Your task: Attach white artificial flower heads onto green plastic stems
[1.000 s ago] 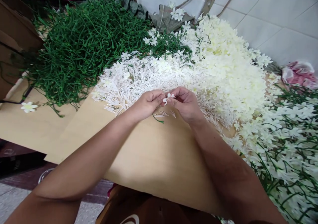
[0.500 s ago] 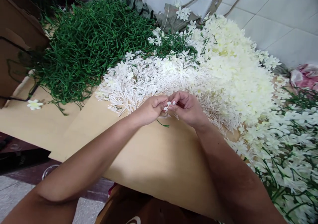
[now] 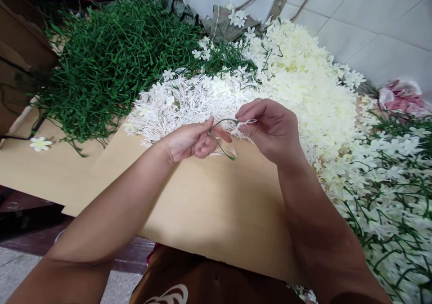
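Note:
My right hand [image 3: 270, 126] pinches a small white artificial flower [image 3: 249, 122] between thumb and fingertips. From it a thin green stem [image 3: 222, 120] arcs left and bends back down to a free tip. My left hand [image 3: 199, 140] is palm up beside it, thumb and index finger apart, with the stem crossing at them. Behind both hands lies a heap of thin white sticks [image 3: 189, 101] with loose white petals on it. The flower's petals are mostly hidden by my right fingers.
Green plastic stems [image 3: 118, 56] are piled at the back left. Pale yellow-white blossoms [image 3: 310, 88] form a mound on the right, with stemmed white flowers [image 3: 388, 196] nearer me. Cardboard [image 3: 209, 205] covers the tabletop. A single flower [image 3: 41, 144] lies left, near a brown box [image 3: 23, 38].
My hands have moved apart from being fingertip to fingertip. My right hand has drawn the flower up and right, my left hand has loosened, and the stem now shows between them.

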